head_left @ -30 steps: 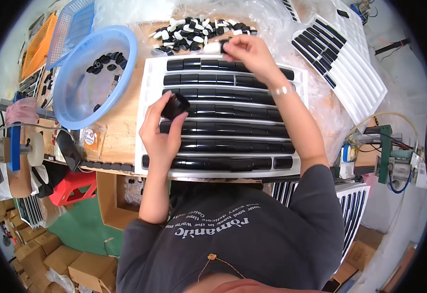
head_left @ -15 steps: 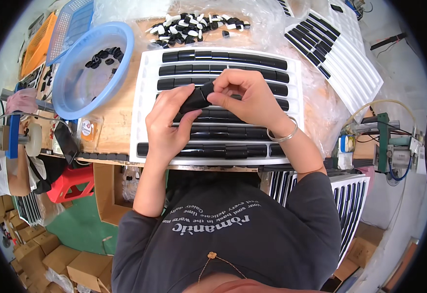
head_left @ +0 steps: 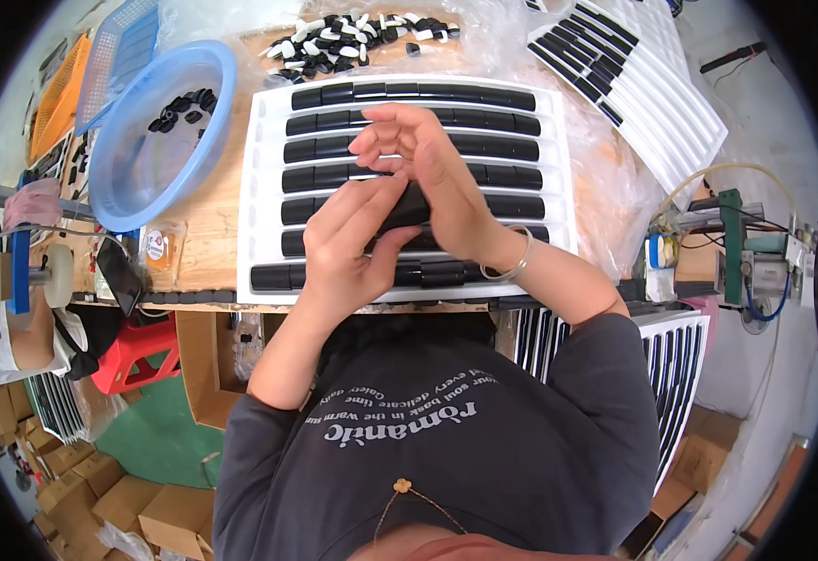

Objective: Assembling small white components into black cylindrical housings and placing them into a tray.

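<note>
Basin: a round blue basin [head_left: 119,178] sits at the counter's [head_left: 208,224] left with a few black pieces inside.
Tray: a white slotted tray [head_left: 264,187] lies mid-counter, rows filled with black caps [head_left: 484,95].
Left hand: the left hand [head_left: 348,248] rests over the tray, fingers [head_left: 362,201] fairly straight, touching a dark piece [head_left: 407,208].
Right hand: the right hand [head_left: 432,168] presses against the left hand, fingers curled over the same piece.
Loose pile: black and white pieces [head_left: 353,37] lie beyond the tray.
</note>
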